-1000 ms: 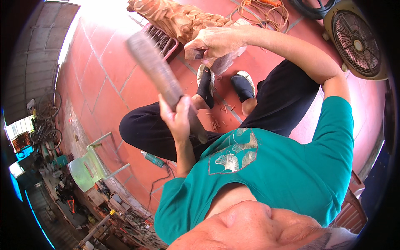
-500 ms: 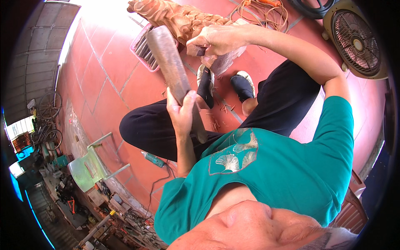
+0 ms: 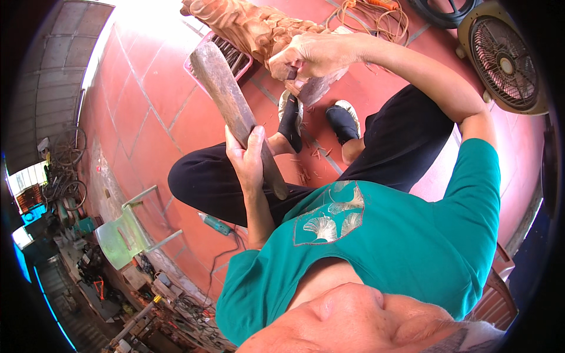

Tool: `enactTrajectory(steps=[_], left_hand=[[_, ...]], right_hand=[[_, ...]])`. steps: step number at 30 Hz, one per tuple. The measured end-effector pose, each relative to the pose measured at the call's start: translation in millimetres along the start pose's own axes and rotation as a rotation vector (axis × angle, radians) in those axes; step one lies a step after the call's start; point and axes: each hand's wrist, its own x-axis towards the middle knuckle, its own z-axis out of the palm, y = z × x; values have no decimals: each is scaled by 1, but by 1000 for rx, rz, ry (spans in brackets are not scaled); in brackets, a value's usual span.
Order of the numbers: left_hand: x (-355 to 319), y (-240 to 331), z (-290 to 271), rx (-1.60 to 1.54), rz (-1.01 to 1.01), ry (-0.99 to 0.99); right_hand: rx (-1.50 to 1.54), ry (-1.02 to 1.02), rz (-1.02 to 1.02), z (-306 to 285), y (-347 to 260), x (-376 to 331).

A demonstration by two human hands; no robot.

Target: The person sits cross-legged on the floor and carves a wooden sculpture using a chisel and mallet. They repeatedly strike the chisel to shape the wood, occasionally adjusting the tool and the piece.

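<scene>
My left hand (image 3: 246,157) is closed round a long wooden mallet (image 3: 223,88), a worn flat-sided club slanting up and left from my lap. At the top, my right hand (image 3: 315,54) is closed on a chisel (image 3: 292,73); only its dark butt end shows between the fingers, and the blade is hidden. That hand rests by the near end of a light-brown wood carving (image 3: 259,26) with a rippled, scaly surface. The mallet's upper end is apart from the chisel, to its left.
A pink basket (image 3: 250,63) of slim tools stands behind the mallet. An electric hand tool (image 3: 215,224) with a cord lies left of my knee. Wood shavings lie near my feet. Around are a fan (image 3: 504,63), a coiled orange cable (image 3: 391,26) and a pale green chair (image 3: 120,238).
The mallet's upper end has swung left, away from the chisel, with my left hand shifting slightly left. My right hand has moved only slightly right and stays closed by the carving.
</scene>
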Motion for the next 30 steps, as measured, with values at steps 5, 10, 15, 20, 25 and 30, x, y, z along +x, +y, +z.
enactTrajectory(steps=[5,10,15,20,25,30], left_hand=[[-1,-3,-2,16,15,5],[-5,12,9,-3,127,-10],[-16,21,19,-56,341,6],[-10,12,28,258,74,-146],[-5,17,27,264,194,-94],[-21,29,33,1,297,0]], right_hand=[[-55,-36,21,-1,-1,1],[-95,-31,9,2,0,4],[-88,-61,33,2,-1,7],[-124,-24,75,3,3,7],[-45,24,-31,5,3,4],[-42,24,-73,7,9,5]])
